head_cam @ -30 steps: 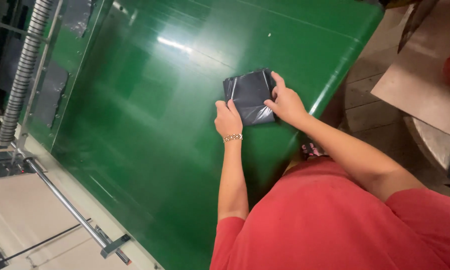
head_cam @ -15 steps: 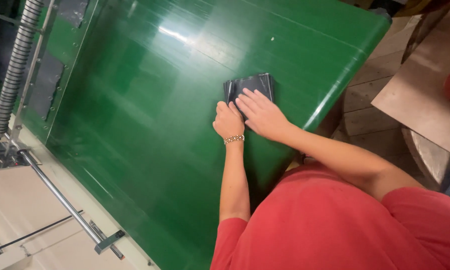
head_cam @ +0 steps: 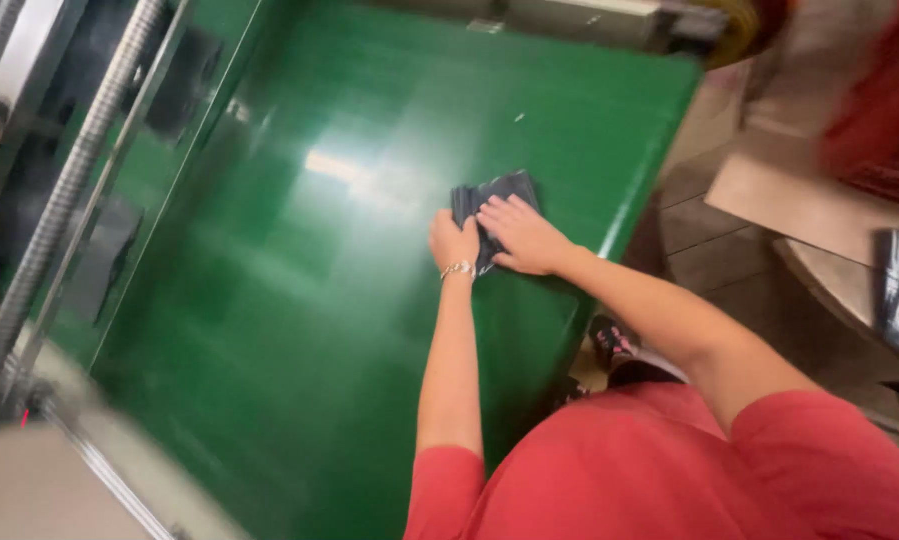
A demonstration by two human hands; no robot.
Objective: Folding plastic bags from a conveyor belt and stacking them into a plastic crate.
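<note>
Both hands press on a small dark plastic pouch (head_cam: pixel 497 212) lying on the green table (head_cam: pixel 300 330): right hand (head_cam: pixel 523 234) flat, fingers spread over it, left hand (head_cam: pixel 455 243) curled at its 8 o'clock edge, grip unclear through motion blur. Pouch looks folded compact and flattened, and nothing else needing work lies on the green surface. Table edge runs close at 3 o'clock, with floor beyond; wide open surface from 7 to 11 o'clock, up to the metal rails (head_cam: pixel 65 200).
</note>
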